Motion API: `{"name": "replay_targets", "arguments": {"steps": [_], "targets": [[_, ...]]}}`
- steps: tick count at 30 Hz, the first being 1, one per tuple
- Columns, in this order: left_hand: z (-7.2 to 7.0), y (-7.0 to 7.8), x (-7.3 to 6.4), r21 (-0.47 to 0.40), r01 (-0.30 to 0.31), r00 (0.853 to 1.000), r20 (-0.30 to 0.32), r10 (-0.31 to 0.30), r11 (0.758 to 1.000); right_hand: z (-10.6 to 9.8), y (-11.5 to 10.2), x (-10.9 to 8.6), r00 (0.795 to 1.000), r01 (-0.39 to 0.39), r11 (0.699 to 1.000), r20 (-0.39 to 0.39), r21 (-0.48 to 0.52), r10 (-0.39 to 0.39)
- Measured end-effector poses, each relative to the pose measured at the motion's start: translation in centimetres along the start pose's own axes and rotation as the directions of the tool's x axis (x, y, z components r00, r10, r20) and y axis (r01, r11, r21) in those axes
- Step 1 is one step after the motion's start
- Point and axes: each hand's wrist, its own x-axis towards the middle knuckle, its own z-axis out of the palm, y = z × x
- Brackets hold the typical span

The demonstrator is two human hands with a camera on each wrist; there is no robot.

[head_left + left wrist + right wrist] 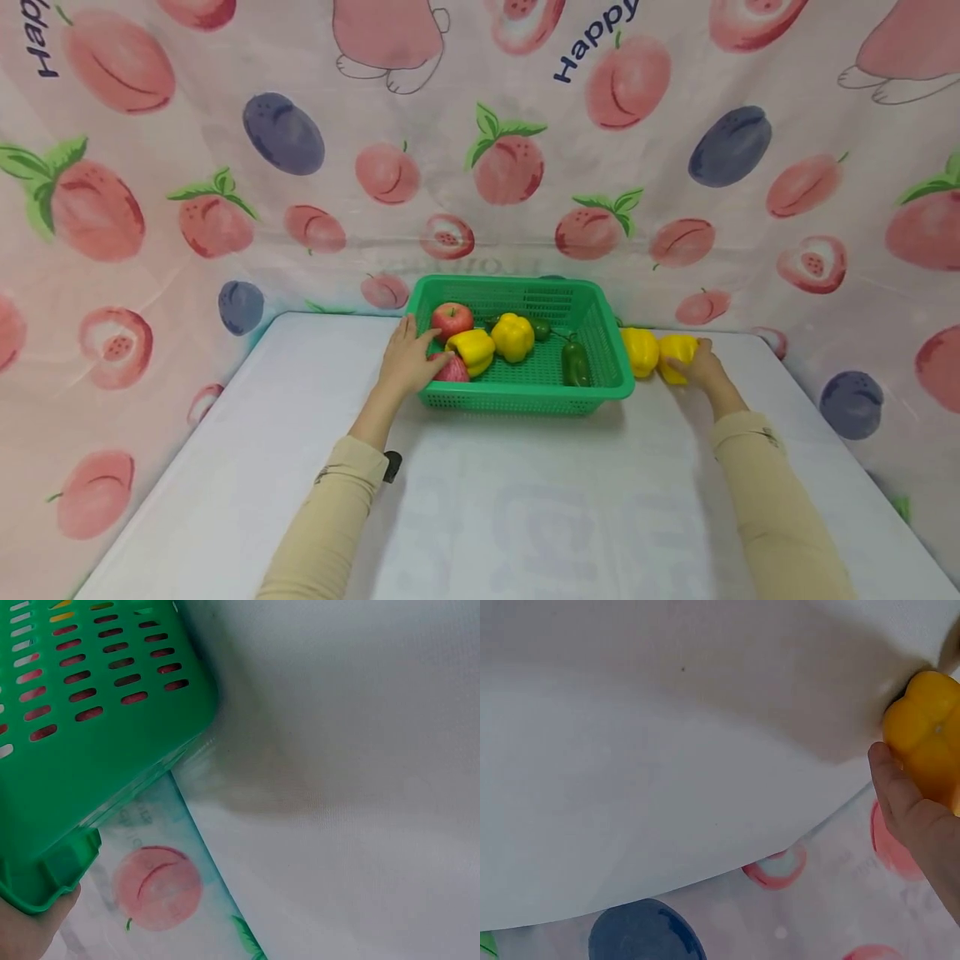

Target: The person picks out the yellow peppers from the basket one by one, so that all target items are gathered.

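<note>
A green plastic basket (517, 400) stands at the back middle of the white table. At its left end my left hand (405, 358) grips the rim, thumb reaching over the inside; the left wrist view shows part of that hand (30, 930) at the rim's corner. Inside lie a red apple (452, 320), a second red, streaked fruit (452, 369), two yellow bell peppers (514, 337) and dark green peppers (575, 364). Right of the basket, my right hand (707, 367) holds another yellow bell pepper (922, 731) between thumb and fingers.
One more yellow bell pepper (640, 352) sits between the basket's right end and the held one. Behind the white table (525, 500) hangs a fruit-printed cloth (450, 108), which also lines both sides.
</note>
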Motion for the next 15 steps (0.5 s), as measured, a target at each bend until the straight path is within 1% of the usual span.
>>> {"name": "replay_targets", "arguments": {"steps": [2,4,5,6,7,8,9,10,11,12,14,15], "targets": [[0.0,0.0,0.0,0.001,0.006,1.0,0.001,-0.006,1.0,0.2,1.8,2.3,1.0,-0.006,1.0,0.01,0.004,0.006],[0.0,0.0,-0.1,0.002,0.006,1.0,0.005,-0.006,1.0,1.4,5.5,6.7,0.998,0.013,1.0,-0.064,-0.006,-0.013],[0.0,0.0,-0.1,0.004,0.004,1.0,0.006,-0.004,1.0,2.1,8.0,9.6,0.998,0.009,1.0,-0.068,-0.004,-0.009],[0.0,0.1,-0.1,0.003,0.002,1.0,0.004,-0.002,1.0,2.8,10.1,11.9,0.994,0.023,1.0,-0.103,-0.001,-0.022],[0.0,0.1,-0.1,0.004,-0.002,1.0,-0.001,0.002,1.0,3.4,11.7,13.8,0.991,0.035,0.999,-0.126,0.002,-0.034],[0.0,0.1,-0.1,0.006,-0.004,1.0,-0.007,0.004,1.0,3.8,12.5,14.8,0.992,0.022,1.0,-0.126,0.014,-0.02],[0.1,0.2,-0.1,0.005,-0.006,1.0,-0.011,0.006,1.0,3.9,12.9,15.3,0.992,0.016,1.0,-0.125,0.021,-0.013],[0.0,0.1,-0.1,0.004,-0.007,1.0,-0.015,0.008,1.0,3.8,12.1,14.7,0.996,0.001,0.999,-0.086,0.046,0.003],[0.0,0.0,-0.1,0.008,-0.008,1.0,-0.014,0.008,1.0,3.4,10.6,13.5,0.999,-0.032,0.998,-0.037,0.055,0.034],[-0.1,0.0,0.0,0.01,-0.008,1.0,-0.012,0.008,1.0,3.0,8.4,10.8,0.999,-0.024,0.998,-0.031,0.065,0.026],[-0.1,-0.1,0.0,0.01,-0.007,1.0,-0.001,0.007,1.0,1.7,4.4,6.3,0.999,-0.046,0.997,0.026,0.065,0.045],[-0.2,-0.2,0.1,0.009,-0.005,1.0,0.003,0.005,1.0,1.2,2.7,4.3,0.999,-0.039,0.997,0.031,0.063,0.037]]}}
